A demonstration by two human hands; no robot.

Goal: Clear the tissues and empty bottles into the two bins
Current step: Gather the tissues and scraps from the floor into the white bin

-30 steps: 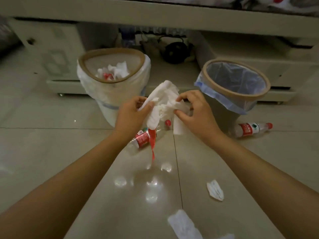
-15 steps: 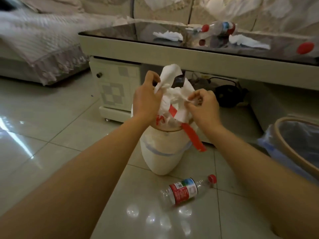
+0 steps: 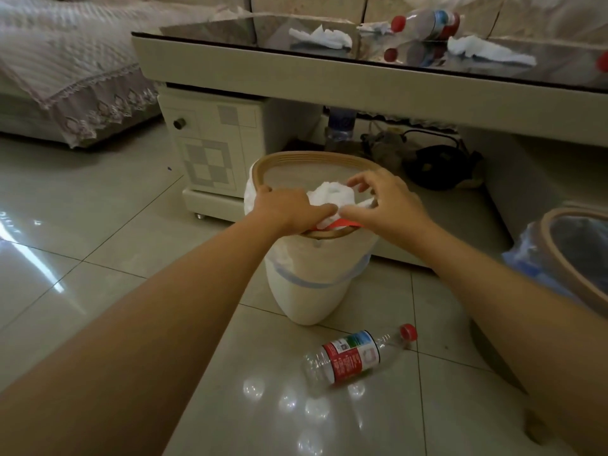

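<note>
Tissues [image 3: 330,197] in bin [image 3: 306,291], bottle [image 3: 352,358] on floor [image 3: 98,241] before it, second bin [image 3: 552,255] right

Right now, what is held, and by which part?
Left hand grips the tissue wad by its left edge over the white bin; right hand looks open above it.

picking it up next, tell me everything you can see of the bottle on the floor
The bottle is clear plastic, seemingly empty, with a red cap and a red, white and green label. It lies on its side on the floor in front of the white bin, cap pointing right, touching only the floor.
</note>
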